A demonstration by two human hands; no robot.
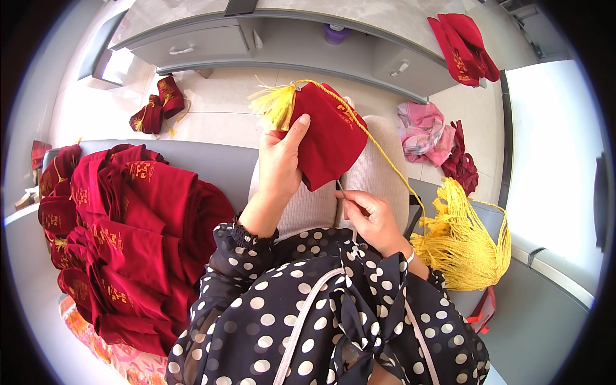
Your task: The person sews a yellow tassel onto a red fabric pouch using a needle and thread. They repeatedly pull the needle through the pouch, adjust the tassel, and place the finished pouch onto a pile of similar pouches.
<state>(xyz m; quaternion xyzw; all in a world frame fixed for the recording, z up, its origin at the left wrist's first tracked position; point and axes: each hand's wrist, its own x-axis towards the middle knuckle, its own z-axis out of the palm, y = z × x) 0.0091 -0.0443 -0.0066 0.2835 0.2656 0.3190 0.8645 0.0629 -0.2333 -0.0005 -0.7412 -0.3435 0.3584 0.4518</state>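
Note:
My left hand (284, 156) grips a dark red fabric pouch (327, 139) printed with gold writing, held up over my lap. A yellow cord (380, 149) lies across the pouch's top and trails down toward my right forearm; its tassel (276, 103) hangs at the pouch's upper left. Just below the pouch, my right hand (370, 216) pinches a thin metal tool (340, 186) whose upper end is at the pouch's lower edge; its exact kind cannot be told. A bundle of yellow cords with tassels (467, 245) lies to the right of my right hand.
Many red fabric pieces (139, 231) are piled on the grey seat at my left. Red bundles (159, 106) and pink cloth (426, 132) lie on the tiled floor. Ahead stands a grey cabinet (207, 45) with drawers; more red pouches (464, 48) rest on its right end.

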